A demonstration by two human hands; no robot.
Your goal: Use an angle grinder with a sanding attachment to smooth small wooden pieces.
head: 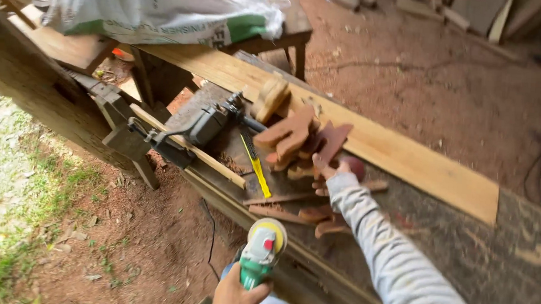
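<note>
Currently: grinder parked low, right hand at the cutout pile

You are keeping the green angle grinder (261,252) down and off to the side of the workbench (462,254), with your left hand (236,295) clenched around its rear grip. The yellowish disc is facing up and away from the wood, which is keeping it clear of your other arm. Your right hand (333,172) is reaching across the bench and closing on a reddish wooden cutout (331,143) at the edge of a loose pile (290,137); motion blur is hiding the exact finger positions, so I am noting a grasp but cannot confirm how firm. The pile is sitting just beside a long pale plank (370,142) that is running diagonally along the bench. A grey power tool (207,125) is lying to the left of the pile, with a yellow measuring tape (256,165) stretching out near it. A white sack (160,10) is resting on a low table (292,30) behind.
</note>
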